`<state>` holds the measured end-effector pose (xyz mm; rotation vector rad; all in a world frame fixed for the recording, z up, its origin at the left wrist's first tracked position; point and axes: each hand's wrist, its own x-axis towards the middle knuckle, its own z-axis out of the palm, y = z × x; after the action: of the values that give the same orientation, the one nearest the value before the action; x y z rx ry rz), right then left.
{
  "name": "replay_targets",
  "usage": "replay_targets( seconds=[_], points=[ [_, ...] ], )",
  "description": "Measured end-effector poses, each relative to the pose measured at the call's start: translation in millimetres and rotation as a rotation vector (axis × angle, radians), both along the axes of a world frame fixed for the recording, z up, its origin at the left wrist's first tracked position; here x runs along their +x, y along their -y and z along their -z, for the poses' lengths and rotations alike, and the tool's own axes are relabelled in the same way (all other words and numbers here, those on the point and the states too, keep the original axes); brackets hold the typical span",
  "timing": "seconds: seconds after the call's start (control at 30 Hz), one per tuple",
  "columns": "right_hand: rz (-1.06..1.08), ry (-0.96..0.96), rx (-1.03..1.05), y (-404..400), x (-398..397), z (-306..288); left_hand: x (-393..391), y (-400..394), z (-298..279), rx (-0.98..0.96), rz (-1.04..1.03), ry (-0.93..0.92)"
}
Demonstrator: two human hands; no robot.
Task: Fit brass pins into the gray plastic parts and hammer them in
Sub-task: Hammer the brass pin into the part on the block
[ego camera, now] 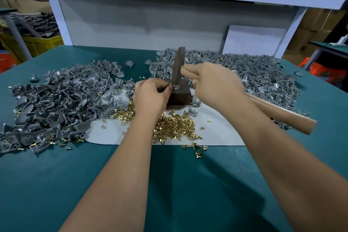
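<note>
Head cam looks down over two bare forearms stretched across a smooth teal table mat [169, 184]. Just past the near edge of a white sheet [216, 130] sits a loose heap of shiny brass pins [173, 128], short with flat heads, way too many to count, and a few strays have spilled onto the mat. Left hand [150, 96] is curled, fingertips pinching one small gray plastic part [176, 87] down on top of a dark, squarish block [178, 96]. Right hand [216, 84] is wrapped tight around the pale wooden handle of one hammer [179, 68], whose long dark metal head stands nearly upright with its lower end right on that part. Further out are two big mounds of matte gray parts, curved and lumpy: one pile on the left [56, 96], another at back right [244, 69]. Behind them there's a plain white panel [254, 39] leaning up.
</note>
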<state>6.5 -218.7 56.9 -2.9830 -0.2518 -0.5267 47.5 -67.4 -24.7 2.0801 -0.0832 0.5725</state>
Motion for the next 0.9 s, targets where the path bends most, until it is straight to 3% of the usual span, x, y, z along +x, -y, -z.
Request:
replay_targets(
  seconds=[0.07, 0.2, 0.4, 0.67, 0.77, 0.9],
  points=[
    [0.02, 0.022, 0.055, 1, 4, -3, -1, -1, 0, 0.007, -0.007, -0.002],
    [0.128, 0.093, 0.38, 1, 9, 7, -2, 1, -1, -0.042, -0.039, -0.041],
    [0.306, 0.003, 0.493, 12, 17, 41, -1, 1, -4, -0.176, 0.022, -0.103],
    [0.397, -0.115, 0.359, 18, 12, 53, 2, -2, 0, -0.189, 0.056, -0.108],
    [0.388, 0.083, 0.187, 15, 16, 53, 1, -3, 1, -0.18, 0.063, -0.106],
    [0.136, 0.182, 0.301, -5, 23, 55, 1, -3, 0, -0.173, 0.055, -0.093]
  ],
)
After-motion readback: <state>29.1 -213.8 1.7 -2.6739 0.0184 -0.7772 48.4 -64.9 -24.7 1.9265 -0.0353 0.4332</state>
